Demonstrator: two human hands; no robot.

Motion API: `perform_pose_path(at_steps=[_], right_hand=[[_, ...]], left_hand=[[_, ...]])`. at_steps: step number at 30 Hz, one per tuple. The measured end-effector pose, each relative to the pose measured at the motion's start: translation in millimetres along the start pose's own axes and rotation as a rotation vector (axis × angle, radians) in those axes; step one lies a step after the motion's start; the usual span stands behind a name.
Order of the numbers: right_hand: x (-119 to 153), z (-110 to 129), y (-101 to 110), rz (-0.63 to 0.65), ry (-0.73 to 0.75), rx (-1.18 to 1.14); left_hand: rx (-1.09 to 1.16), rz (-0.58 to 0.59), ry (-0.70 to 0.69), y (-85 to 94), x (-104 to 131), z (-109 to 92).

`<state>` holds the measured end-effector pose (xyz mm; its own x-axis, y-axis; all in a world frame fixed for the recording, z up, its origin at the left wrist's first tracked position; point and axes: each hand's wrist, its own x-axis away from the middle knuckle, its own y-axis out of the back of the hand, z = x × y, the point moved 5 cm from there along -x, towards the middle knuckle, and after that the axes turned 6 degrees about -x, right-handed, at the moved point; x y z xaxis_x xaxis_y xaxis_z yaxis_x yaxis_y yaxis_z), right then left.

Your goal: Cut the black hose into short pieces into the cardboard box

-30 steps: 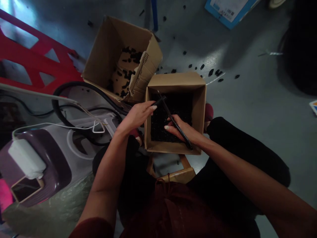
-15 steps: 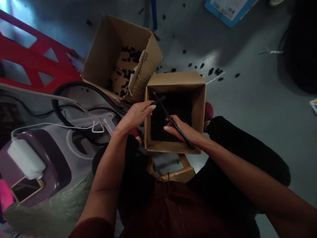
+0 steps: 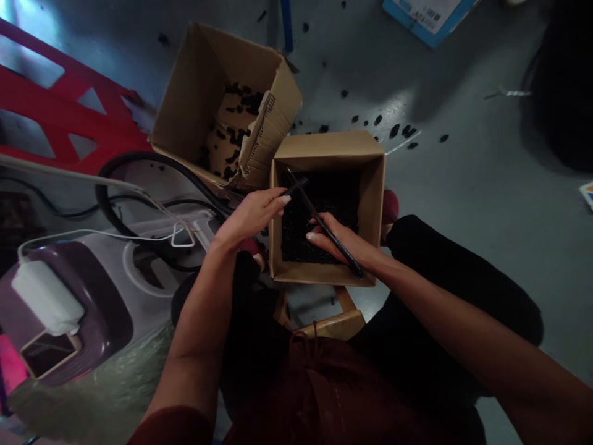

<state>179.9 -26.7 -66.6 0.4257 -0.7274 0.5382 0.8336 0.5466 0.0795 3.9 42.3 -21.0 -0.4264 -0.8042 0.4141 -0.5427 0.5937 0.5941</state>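
Note:
Over the near cardboard box (image 3: 327, 272), my left hand (image 3: 257, 213) is closed on a short black ridged strip (image 3: 299, 183) that sticks out past the thumb. My right hand (image 3: 338, 238) is closed round a long thin black rod-like tool (image 3: 308, 201), which slants from upper left to lower right. Its narrow upper end crosses the strip, though I cannot tell whether they touch. Many small black pieces (image 3: 296, 241) lie in the bottom of this box, below both hands.
A second, torn cardboard box (image 3: 173, 111) stands beyond to the left, with scattered black bits inside. More black bits (image 3: 394, 131) lie on the floor. Left are a red plastic frame (image 3: 60, 93), a thick black cable (image 3: 102, 185) and a purple-lidded bin (image 3: 106, 309) bearing a white adapter (image 3: 49, 296).
Both hands stay almost in place. The ridged strip appears turned slightly, and the long tool has shifted very little against it.

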Motion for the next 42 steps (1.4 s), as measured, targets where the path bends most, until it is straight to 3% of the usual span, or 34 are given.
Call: perform_pose_path(at_steps=[8,17,30,42], right_hand=[[3,1,-1,0.011,0.017,0.056],[8,12,3,-0.047,0.012,0.163],[7,5,2,-0.059,-0.031,0.195],[8,-6,-5,-0.033,-0.002,0.243]], left_hand=[[-0.038,0.128,0.012,-4.9,2,-4],[-0.052,0.130,0.022,-3.9,3,-4],[-0.120,0.137,0.028,-6.5,0,-3],[-0.281,0.223,0.088,-9.1,-1,4]])
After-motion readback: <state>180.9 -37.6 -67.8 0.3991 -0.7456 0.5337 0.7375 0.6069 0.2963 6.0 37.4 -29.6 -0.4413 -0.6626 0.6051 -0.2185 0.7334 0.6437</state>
